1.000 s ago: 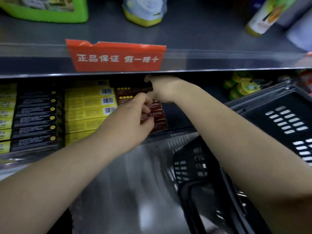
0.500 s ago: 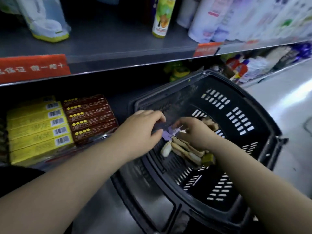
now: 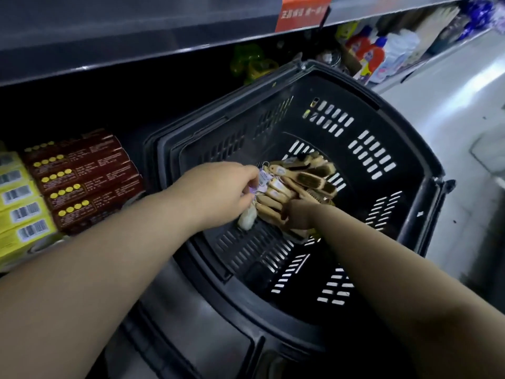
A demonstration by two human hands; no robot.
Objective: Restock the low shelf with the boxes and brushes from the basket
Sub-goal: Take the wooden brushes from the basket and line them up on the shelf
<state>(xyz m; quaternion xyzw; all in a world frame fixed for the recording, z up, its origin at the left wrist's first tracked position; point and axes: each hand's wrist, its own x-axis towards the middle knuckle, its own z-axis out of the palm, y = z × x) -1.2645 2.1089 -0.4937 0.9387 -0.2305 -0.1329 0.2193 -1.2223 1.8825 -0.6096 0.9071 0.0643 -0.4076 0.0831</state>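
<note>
A black plastic basket [image 3: 388, 127] sits on the floor against the low shelf. A bundle of wooden-handled brushes [image 3: 300, 179] with paper tags lies in its bottom. My left hand [image 3: 218, 195] reaches into the basket and pinches the tags at the handle ends. My right hand [image 3: 297, 214] grips the brush handles from below, its fingers partly hidden under them. Dark red boxes [image 3: 84, 176] and yellow boxes [image 3: 19, 203] are stacked on the low shelf at the left.
Green items [image 3: 251, 64] stand deep on the low shelf behind the basket. Detergent bottles [image 3: 374, 56] fill the shelf farther right. An orange sign [image 3: 302, 12] hangs on the upper shelf edge. Pale floor [image 3: 464, 110] lies to the right.
My hands left the red boxes on the shelf and moved right into the basket. They have closed on the bundle of brushes, and my view has swung right and down.
</note>
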